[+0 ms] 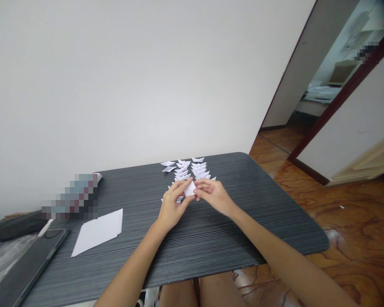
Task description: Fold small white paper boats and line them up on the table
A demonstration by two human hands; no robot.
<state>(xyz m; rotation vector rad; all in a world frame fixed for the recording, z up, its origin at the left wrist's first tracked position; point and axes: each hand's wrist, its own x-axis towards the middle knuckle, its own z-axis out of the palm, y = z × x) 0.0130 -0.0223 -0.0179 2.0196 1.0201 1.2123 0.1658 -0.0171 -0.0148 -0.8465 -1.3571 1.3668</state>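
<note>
Between my two hands, above the dark table [141, 251], is a small folded piece of white paper [190, 189]. My left hand [173, 203] pinches its left side between thumb and fingers. On the right side, the fingertips and thumb of my right hand [213, 194] are closed on the same paper. Just beyond my hands stand rows of white folded paper boats [199, 169]. Two more paper pieces [169, 169] lie at the rows' left end. My hands partly hide the nearest boats.
White paper sheets [99, 232] lie on the table's left part. Further left are a smartphone [35, 264] and a blurred-out item [77, 194] by the wall. A pale wall [141, 85] rises behind the table; a doorway [316, 94] and wooden floor [355, 230] are at right.
</note>
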